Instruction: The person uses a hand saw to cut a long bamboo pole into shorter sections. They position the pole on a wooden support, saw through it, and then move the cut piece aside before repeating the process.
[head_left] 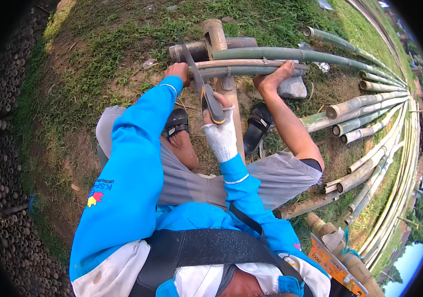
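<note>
On L sleeve point(134, 148), dk lettering point(103, 185); L grip point(178, 73) clamped round bamboo point(251, 70), R grip point(222, 126) round saw hdl point(213, 105).

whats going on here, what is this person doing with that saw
A seated person's right hand grips the handle of a handsaw, its blade lying across a length of bamboo near the end. The left hand holds that end, and the bare right foot rests on the bamboo farther along. The piece is still whole as far as can be seen; how deep any cut goes can't be told.
</note>
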### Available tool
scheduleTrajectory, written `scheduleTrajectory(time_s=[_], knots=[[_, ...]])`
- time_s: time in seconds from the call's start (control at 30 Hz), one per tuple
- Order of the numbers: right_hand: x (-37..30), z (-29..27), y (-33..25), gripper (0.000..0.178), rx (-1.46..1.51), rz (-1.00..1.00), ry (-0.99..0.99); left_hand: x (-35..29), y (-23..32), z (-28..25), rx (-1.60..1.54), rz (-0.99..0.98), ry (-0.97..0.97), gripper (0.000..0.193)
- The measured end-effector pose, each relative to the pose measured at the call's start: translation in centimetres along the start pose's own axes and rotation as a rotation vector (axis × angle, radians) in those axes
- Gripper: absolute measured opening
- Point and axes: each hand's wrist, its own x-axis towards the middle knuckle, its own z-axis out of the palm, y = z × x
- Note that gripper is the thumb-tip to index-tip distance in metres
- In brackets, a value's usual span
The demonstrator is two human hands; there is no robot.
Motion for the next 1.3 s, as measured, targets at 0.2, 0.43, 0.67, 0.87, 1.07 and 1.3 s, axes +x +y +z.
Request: scheduleTrajectory(time_s=[0.2, 0.43, 0.67, 0.87, 1.07, 1.3], knots=[[-12.2, -7.5, -8.5, 0.062, -0.043, 0.196, -0.032, 0.1, -1.1, -1.3, 0.02, 0.007, -0.017, 0.032], [3.7, 1.4, 1.2, 0.051, -0.021, -0.046, 0.023, 1.3, 0.5, -1.6, -0.014, -0.044, -0.071, 0.041], [-5.1, -3.0, -2.7, 0.059, -0.084, 0.064, -0.062, 1.4, -1.2, -1.6, 0.048, -0.033, -0.075, 0.041], [-9.0, -5.5, -6.1, 0.06, 0.015, 0.187, -0.017, 2.1, -1.4, -2.2, -0.017, -0.011, -0.217, 0.025], [1.0, 1.6, 0.9, 0.056, 0.006, 0.017, 0.073, 2.8, -0.3, -3.3, -0.006, 0.007, -0.334, 0.033], [-1.1, 0.1, 0.2, 0.061, 0.078, 0.116, 0.028, 0.6, -0.4, -2.6, -0.119, -0.008, -0.449, 0.038]])
